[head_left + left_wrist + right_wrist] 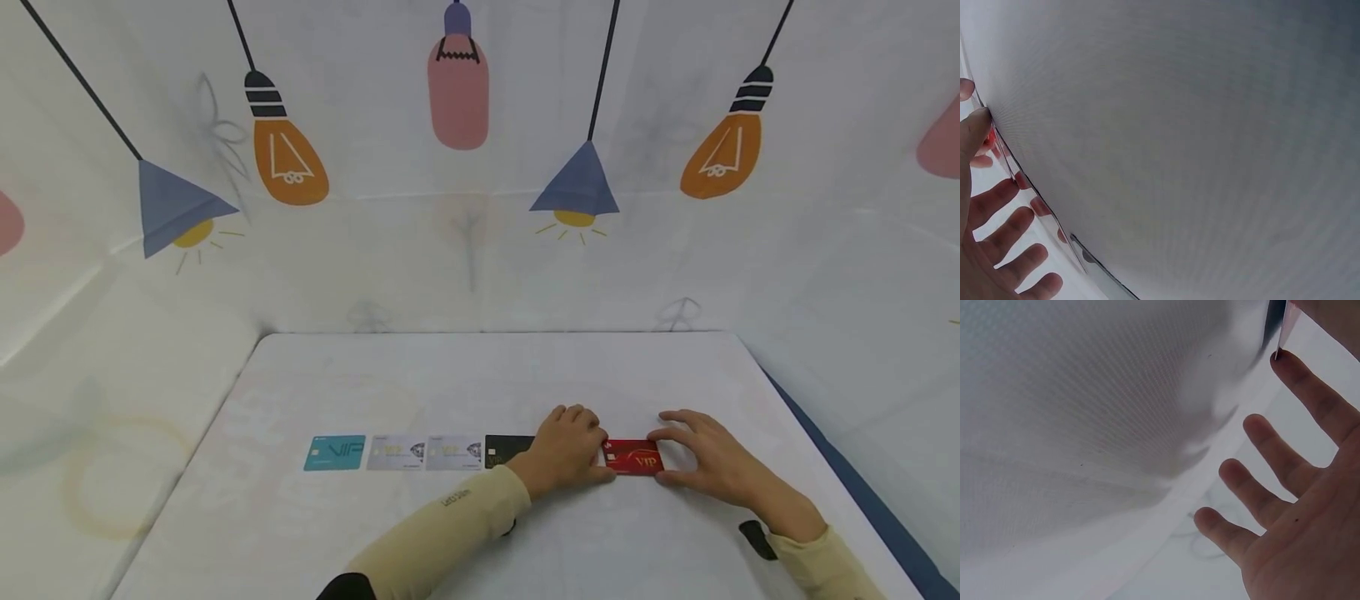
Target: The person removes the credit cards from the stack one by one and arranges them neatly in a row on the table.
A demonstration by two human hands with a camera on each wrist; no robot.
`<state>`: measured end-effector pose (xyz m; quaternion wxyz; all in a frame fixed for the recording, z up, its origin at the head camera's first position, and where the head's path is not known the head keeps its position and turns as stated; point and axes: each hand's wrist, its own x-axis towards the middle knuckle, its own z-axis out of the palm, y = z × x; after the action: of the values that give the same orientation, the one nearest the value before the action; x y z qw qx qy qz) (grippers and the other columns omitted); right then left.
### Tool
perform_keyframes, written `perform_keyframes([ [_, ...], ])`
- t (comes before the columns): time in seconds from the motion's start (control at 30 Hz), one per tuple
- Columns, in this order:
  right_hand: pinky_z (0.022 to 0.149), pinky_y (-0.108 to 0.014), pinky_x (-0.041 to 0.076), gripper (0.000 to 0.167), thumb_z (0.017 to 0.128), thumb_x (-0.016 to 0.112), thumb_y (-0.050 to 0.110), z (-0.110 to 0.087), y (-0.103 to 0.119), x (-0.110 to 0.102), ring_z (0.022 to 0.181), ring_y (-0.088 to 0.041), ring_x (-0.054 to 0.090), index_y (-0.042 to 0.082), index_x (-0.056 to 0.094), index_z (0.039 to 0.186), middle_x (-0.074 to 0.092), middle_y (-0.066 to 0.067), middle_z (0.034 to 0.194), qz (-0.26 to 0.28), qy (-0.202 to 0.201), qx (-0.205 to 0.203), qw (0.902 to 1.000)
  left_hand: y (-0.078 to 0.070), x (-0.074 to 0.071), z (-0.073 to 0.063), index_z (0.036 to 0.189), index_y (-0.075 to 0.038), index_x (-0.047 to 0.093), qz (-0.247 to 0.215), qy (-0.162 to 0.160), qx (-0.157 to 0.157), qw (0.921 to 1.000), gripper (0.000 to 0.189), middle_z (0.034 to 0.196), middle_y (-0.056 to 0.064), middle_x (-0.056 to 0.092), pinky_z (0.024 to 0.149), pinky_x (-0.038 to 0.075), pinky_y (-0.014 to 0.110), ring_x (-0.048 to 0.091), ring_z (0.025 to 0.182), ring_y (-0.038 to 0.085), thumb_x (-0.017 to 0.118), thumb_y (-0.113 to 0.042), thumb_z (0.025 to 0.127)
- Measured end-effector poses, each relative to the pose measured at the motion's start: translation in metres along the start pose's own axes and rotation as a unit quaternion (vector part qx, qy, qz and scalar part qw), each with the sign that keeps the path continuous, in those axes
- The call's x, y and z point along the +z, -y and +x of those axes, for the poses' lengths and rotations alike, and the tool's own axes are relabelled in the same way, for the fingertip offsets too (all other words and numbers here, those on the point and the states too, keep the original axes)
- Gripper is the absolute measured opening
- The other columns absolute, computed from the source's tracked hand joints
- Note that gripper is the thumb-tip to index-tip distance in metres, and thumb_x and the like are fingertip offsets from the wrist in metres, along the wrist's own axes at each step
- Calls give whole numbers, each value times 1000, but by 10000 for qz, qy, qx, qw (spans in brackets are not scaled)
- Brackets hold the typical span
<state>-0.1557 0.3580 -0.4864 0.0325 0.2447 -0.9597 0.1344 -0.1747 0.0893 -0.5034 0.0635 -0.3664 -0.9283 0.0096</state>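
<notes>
A red VIP card [637,460] lies on the white table between the two hands. My left hand [566,450] pinches it at its left end between thumb and index finger. My right hand [708,462] spans its right end, index finger at the far corner and thumb at the near one. In the right wrist view, that hand's index fingertip [1282,357] touches the card's edge, with the other fingers spread. Left of my left hand is a partly covered black card [504,448]. Whatever lies beneath the left palm is hidden in the head view.
Continuing the row leftward are two pale silver cards, one [453,454] beside the black card and another [396,454], then a teal VIP card [334,454]. Behind the table [300,367] hangs a white cloth [375,250] printed with lamps.
</notes>
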Motion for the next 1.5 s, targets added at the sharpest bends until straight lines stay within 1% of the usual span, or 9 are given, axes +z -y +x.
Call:
perform_keyframes([
  [0.27, 99, -71, 42, 55, 70, 92, 41, -4, -1, -1, 127, -45, 46, 23, 71, 117, 57, -20, 136, 19, 27, 36, 10000, -4, -1, 0, 127, -26, 67, -70, -37, 7, 10000, 58, 131, -6, 59, 110, 41, 34, 50, 126, 14, 55, -71, 92],
  [0.57, 99, -70, 43, 54, 72, 91, 45, -5, 0, 1, 126, -44, 47, 23, 71, 117, 57, -19, 136, 87, 31, 97, 9999, -4, 0, -1, 128, -27, 67, 25, -28, 40, 10000, 59, 131, -6, 58, 110, 41, 34, 49, 126, 15, 55, -71, 92],
  [0.83, 97, -70, 43, 47, 80, 85, 46, 0, 5, 2, 125, -43, 49, 20, 71, 117, 57, -20, 136, 221, -339, -91, 9991, -3, -2, -2, 128, -26, 67, 6, -14, 39, 10000, 59, 131, -5, 59, 112, 40, 36, 50, 126, 15, 54, -71, 92],
  [1.07, 99, -70, 37, 34, 89, 79, 31, 6, 12, 2, 126, -45, 46, 14, 70, 118, 56, -21, 136, 466, -733, -210, 9960, 3, -9, -2, 130, -25, 66, 53, -134, 38, 9999, 54, 132, -4, 60, 112, 41, 39, 51, 126, 17, 55, -66, 95],
  [1.17, 102, -71, 32, 36, 94, 73, 32, 13, 21, 3, 129, -47, 43, 10, 69, 122, 54, -22, 138, 664, -820, 7, 9944, 9, -16, -4, 132, -26, 65, 33, -81, -102, 9999, 50, 134, -4, 60, 114, 39, 40, 50, 129, 18, 53, -61, 98],
  [1.27, 105, -72, 28, 44, 97, 68, 37, 22, 32, 5, 133, -47, 37, 6, 64, 128, 49, -24, 143, 672, -818, 274, 9940, 19, -24, -9, 137, -27, 62, -130, 75, -371, 9992, 52, 139, -5, 58, 116, 37, 42, 47, 135, 20, 48, -61, 100],
  [1.37, 108, -71, 26, 51, 99, 64, 39, 32, 44, 5, 136, -48, 34, 3, 58, 135, 45, -26, 146, 520, -959, 401, 9932, 31, -30, -21, 143, -27, 58, -346, 167, -692, 9969, 58, 146, -3, 53, 117, 35, 43, 44, 140, 23, 44, -64, 101],
  [1.43, 108, -71, 24, 55, 101, 61, 40, 38, 53, 4, 138, -49, 32, 2, 55, 139, 42, -27, 149, 448, -1066, 460, 9922, 42, -35, -31, 146, -26, 55, -440, 132, -893, 9949, 62, 149, -2, 51, 117, 35, 45, 42, 142, 25, 42, -65, 101],
  [1.5, 109, -71, 22, 56, 101, 60, 40, 44, 61, 2, 139, -50, 29, 1, 53, 140, 40, -28, 150, 412, -1166, 471, 9912, 54, -40, -43, 148, -23, 53, -469, -16, -1059, 9933, 64, 150, 1, 50, 117, 34, 46, 41, 143, 28, 43, -65, 101],
])
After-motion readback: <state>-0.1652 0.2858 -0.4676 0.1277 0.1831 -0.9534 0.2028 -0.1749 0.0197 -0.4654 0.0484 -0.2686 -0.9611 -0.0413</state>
